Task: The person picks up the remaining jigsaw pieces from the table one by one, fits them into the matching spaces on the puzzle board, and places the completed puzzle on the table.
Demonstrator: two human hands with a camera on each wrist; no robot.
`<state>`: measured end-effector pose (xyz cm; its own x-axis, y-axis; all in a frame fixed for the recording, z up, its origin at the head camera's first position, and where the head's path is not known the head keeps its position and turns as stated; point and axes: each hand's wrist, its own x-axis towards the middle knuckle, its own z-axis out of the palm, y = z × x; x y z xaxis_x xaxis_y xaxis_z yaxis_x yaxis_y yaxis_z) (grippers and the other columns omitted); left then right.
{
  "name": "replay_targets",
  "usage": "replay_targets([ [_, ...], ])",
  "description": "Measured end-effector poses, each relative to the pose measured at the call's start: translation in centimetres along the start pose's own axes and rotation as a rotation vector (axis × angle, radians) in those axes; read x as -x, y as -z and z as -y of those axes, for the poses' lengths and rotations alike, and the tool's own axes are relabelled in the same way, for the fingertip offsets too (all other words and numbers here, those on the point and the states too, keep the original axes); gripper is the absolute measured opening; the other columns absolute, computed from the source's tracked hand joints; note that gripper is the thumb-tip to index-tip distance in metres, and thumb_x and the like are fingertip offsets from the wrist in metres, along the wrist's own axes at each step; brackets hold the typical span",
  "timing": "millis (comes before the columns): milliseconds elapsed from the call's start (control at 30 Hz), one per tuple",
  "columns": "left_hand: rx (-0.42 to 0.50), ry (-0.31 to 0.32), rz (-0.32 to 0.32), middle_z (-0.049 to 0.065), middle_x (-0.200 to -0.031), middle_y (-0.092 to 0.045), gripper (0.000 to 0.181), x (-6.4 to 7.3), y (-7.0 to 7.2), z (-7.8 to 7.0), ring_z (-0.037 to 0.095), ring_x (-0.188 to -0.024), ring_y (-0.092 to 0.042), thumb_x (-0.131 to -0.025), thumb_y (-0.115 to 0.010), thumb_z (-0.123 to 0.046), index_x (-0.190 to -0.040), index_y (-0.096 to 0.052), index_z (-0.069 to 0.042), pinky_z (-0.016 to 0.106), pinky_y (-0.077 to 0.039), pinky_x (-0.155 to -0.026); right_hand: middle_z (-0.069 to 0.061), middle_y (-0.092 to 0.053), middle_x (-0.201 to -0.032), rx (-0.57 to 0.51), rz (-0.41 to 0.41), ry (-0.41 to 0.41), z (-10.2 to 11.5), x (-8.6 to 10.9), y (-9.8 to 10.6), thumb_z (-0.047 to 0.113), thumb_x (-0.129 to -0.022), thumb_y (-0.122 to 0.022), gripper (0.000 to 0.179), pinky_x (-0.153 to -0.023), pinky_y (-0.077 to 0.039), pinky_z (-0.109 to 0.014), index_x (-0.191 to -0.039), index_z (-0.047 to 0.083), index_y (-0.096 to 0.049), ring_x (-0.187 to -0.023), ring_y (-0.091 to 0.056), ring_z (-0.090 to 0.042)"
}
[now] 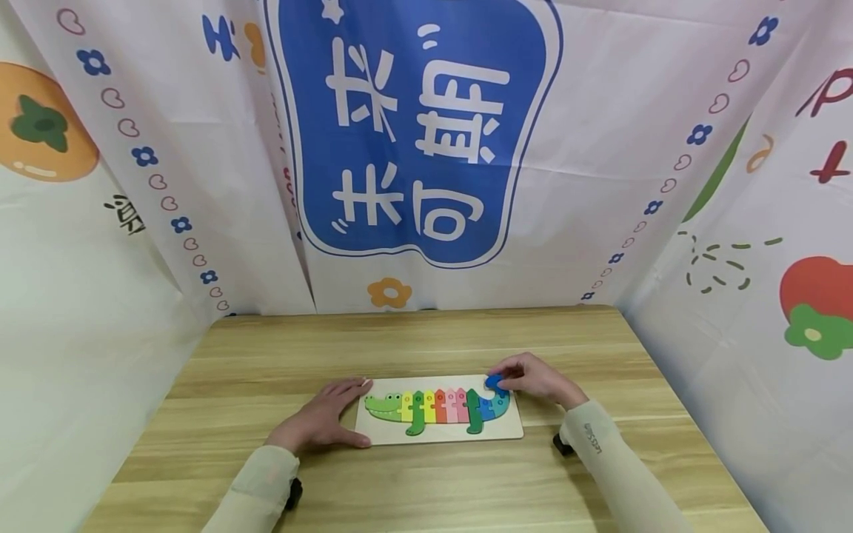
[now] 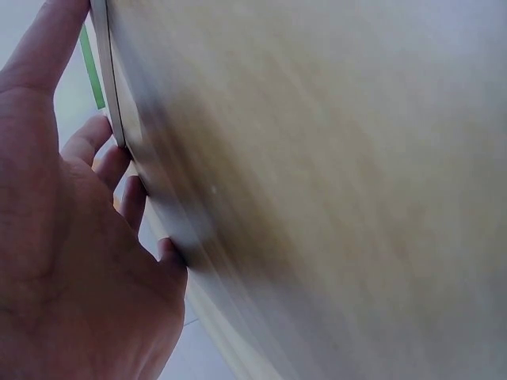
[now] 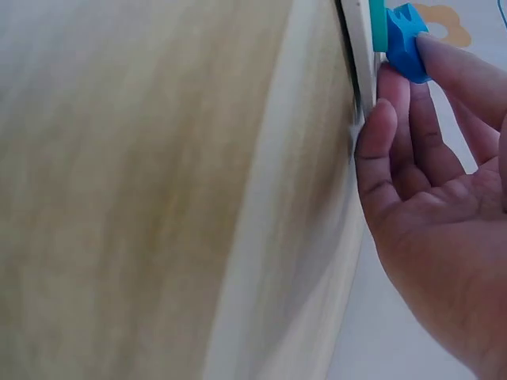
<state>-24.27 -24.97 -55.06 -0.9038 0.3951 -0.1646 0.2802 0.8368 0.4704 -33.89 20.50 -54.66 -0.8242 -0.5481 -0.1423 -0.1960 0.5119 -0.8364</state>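
A crocodile puzzle board point(image 1: 433, 437) of pale wood lies on the table, with colourful pieces forming the animal. My left hand point(image 1: 326, 416) spreads along its left side, thumb at the near corner and fingers at the far corner. In the left wrist view, these fingers point(image 2: 95, 142) touch the board's edge and the table. At the tail end, my right hand point(image 1: 535, 377) pinches a blue puzzle piece point(image 1: 494, 382) between thumb and finger. The right wrist view shows this blue piece point(image 3: 406, 43) tilted beside a teal piece point(image 3: 379, 28) on the board.
The wooden table point(image 1: 413, 485) extends around the board on every side. Behind its far edge hangs a white printed cloth point(image 1: 560, 244) with a blue sign, and more printed cloth stands at both sides. A dark device point(image 1: 563, 444) sits beneath the right wrist.
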Motion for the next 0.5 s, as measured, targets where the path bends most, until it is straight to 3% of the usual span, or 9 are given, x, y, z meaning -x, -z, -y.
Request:
replay_targets([
  [333,0.006,-0.003,-0.001,0.007,-0.170,-0.030,0.111,0.07,0.06,-0.05,0.043,-0.155,-0.023,-0.074,-0.084,-0.067,-0.163,-0.035,-0.021,0.069,-0.029,-0.119,-0.007,-0.068,-0.111,0.039,-0.001,0.013,0.18,0.03,-0.24,0.010,-0.095,-0.075,0.025,-0.080,-0.049,-0.029,-0.120,0.013,-0.078,-0.095,-0.056,-0.020],
  [500,0.007,0.003,0.000,0.006,-0.170,-0.030,0.111,0.14,0.03,-0.05,0.042,-0.156,-0.022,-0.074,-0.084,-0.067,-0.163,-0.035,-0.022,0.069,-0.029,-0.119,-0.006,-0.064,-0.110,0.064,-0.001,0.004,0.45,0.16,-0.28,0.009,-0.094,-0.076,0.027,-0.083,-0.049,-0.031,-0.121,0.014,-0.077,-0.097,-0.055,-0.021],
])
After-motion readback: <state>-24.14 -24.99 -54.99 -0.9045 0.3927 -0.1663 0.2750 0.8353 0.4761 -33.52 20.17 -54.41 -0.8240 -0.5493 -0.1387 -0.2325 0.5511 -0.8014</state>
